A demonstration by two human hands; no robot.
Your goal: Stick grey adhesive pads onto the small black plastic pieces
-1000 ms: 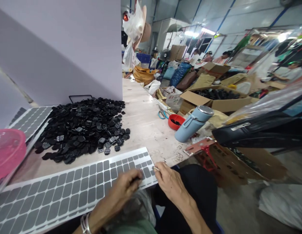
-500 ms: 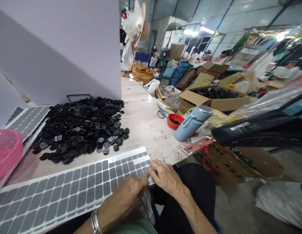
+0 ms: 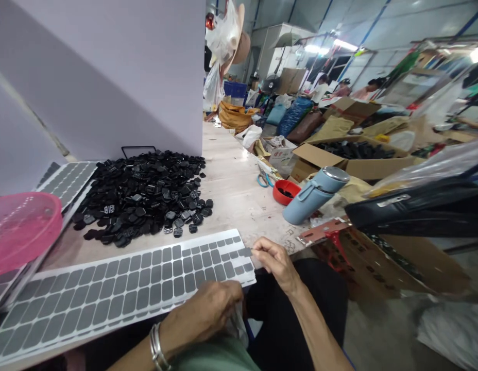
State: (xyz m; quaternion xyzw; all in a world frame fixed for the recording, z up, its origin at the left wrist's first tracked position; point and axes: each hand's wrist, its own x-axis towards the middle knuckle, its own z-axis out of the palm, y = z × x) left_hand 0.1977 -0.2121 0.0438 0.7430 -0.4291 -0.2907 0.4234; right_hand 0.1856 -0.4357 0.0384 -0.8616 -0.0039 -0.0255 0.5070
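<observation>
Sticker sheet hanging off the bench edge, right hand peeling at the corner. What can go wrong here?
1. The sticker sheet overhangs the table edge; only the left hand steadies it, so a hard pull might slide or flex it.
2. The right hand pinches one small grey sticker at the corner; it may crease or fold onto itself.
3. The pile of black parts lies close behind the sheet; a shifted sheet might scatter them.

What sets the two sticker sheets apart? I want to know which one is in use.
The near sticker sheet lies fully in view along the table's front edge, with the right hand pinching a grey sticker at its corner. The far sticker sheet lies untouched, partly under the pile of black parts. Both are white with rows of grey stickers.
</observation>
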